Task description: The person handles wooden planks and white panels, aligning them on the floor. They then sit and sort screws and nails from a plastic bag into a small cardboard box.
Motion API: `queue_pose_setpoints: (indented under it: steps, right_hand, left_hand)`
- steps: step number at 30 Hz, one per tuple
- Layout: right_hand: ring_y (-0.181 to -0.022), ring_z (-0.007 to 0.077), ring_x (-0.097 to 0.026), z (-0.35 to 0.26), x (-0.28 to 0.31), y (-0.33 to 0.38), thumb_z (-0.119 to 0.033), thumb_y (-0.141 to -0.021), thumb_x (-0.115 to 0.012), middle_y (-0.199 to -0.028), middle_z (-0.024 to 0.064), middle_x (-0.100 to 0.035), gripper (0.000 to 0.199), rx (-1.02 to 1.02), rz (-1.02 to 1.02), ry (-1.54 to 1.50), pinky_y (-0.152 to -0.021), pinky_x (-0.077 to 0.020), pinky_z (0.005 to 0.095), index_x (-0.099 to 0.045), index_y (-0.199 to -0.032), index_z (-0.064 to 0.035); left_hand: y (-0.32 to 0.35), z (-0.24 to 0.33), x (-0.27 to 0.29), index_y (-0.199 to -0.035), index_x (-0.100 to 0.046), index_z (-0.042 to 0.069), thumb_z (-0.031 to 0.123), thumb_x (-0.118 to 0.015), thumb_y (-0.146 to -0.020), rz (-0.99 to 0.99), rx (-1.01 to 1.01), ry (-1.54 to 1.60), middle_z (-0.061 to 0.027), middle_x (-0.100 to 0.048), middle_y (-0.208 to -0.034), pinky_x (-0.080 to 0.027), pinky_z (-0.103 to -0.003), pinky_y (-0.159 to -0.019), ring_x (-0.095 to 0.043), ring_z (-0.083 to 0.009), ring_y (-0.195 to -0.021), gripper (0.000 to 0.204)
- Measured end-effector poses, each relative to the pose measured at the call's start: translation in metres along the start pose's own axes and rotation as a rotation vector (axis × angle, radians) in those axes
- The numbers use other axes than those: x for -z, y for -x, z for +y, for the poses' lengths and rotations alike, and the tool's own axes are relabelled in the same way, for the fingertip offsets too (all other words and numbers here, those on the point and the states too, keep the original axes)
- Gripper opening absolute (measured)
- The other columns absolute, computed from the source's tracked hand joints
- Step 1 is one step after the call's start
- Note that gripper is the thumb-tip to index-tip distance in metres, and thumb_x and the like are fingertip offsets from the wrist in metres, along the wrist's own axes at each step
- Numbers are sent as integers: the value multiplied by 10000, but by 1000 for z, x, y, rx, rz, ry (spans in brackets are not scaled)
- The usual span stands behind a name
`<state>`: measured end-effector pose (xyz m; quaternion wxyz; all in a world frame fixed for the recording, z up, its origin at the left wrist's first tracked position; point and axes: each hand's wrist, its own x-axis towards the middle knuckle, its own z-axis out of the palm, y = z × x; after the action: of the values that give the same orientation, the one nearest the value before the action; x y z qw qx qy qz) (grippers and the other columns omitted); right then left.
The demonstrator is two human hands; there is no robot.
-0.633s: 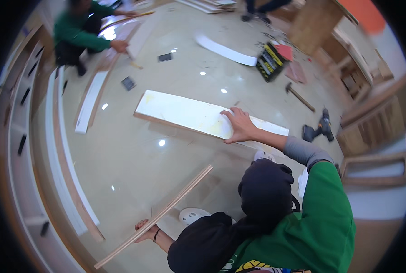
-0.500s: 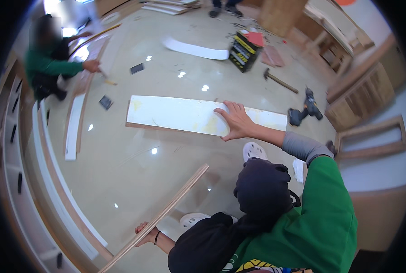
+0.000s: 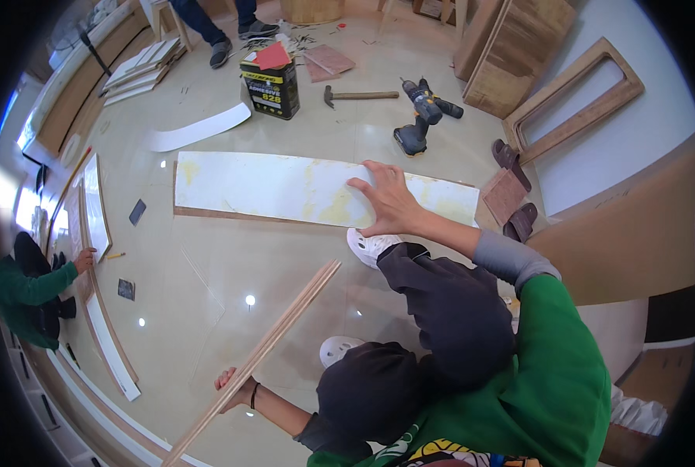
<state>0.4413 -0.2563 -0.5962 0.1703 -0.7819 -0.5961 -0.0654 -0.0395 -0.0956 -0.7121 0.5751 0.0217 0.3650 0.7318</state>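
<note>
My right hand (image 3: 390, 200) is clamped across the width of a long white-faced board (image 3: 254, 183), its thumb at the near edge and its fingers at the far edge. Yellowish smears mark the white face, and a brown layer shows along the near side. Lower left, my left hand (image 3: 234, 389) grips long, thin wooden strips (image 3: 285, 313), which slant up toward the middle of the view. The strips look like several layers lying together; I cannot tell whether they are joined. Their near end runs out at the lower edge.
A black can (image 3: 271, 93), a hammer (image 3: 359, 96) and a cordless drill (image 3: 423, 113) stand or lie beyond the board. A curved white strip (image 3: 199, 128) is left of the can. At far left, a co-worker's hand (image 3: 85, 259) is by other long boards. Brown sandals (image 3: 521, 222) lie right.
The view has turned right, so the can, hammer, drill and co-worker appear farther left. Both my hands keep their grips on the board and the strips.
</note>
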Motion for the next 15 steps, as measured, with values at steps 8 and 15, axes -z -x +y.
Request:
queue_pose_setpoints:
  steps: [8,15]
  right_hand:
    - [-1271,423,-321,19,11,46,-419,-467,-860,-1316,262,-348,1014,-236,-46,-68,-1030,-263,548,-389,-1324,-148]
    - [-1254,356,-353,10,-51,55,-410,-512,-853,-1284,182,-386,1000,-375,-215,-385,-1018,-286,500,-355,-1306,-64]
  left_hand:
    - [-2,-34,-70,-545,-437,171,911,-302,-671,119,134,-21,39,-448,-457,-388,-248,-377,-461,-119,-392,763]
    - [11,-31,-74,-545,-554,125,869,-223,-764,76,60,-24,19,-535,-463,-424,-215,-359,-518,-118,-379,843]
